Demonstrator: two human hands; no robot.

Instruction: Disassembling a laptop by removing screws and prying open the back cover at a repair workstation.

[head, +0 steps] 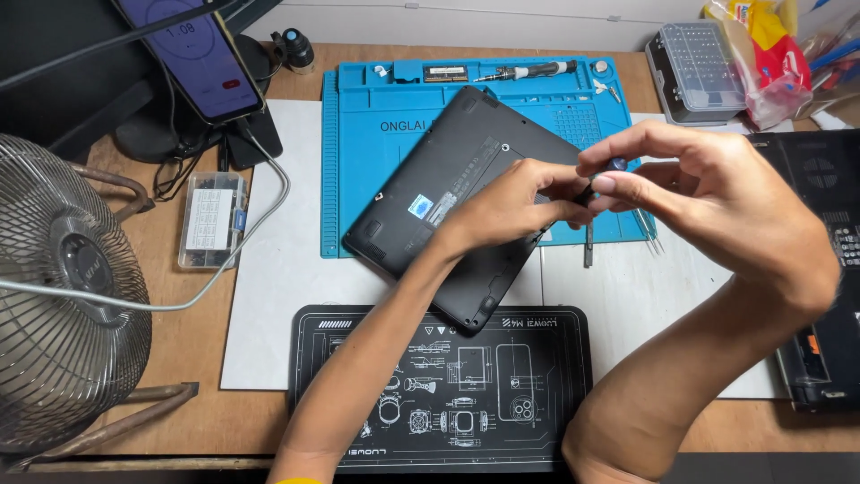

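On the wooden desk [193, 350], largest first: 1 white sheet [278, 296] spread under the work, 1 blue silicone repair mat [367, 134] toward the back, 1 black printed mat [439, 376] at the near edge. Wire fan [63, 296] far left; phone on a stand [193, 58] back left, cable trailing down.

Black laptop [448, 206] lies upside down, base up, skewed across the blue mat's front edge and overlapping the white sheet; long axis runs from back right to front left.

Left hand [511, 206] hovers over the laptop's right-hand part, fingers pinched nearly closed toward the right. Right hand [708, 193] comes in from the right, thumb and forefinger pinched. Both pinches meet on 1 small dark tool or part [598, 184], held above the laptop's right edge, just beside it. Neither hand is clearly nearer; they share the grip.

Smaller items: clear parts box [210, 220] left of the mat, clear bit case [699, 67] back right, screwdriver [524, 72] on the mat's tray, tweezers [649, 229] and 1 dark slim tool [589, 246] below the hands.

Hard to make out: what the pinched item is, mostly hidden by fingertips. Second dark device [820, 269] at right is cut off by the frame
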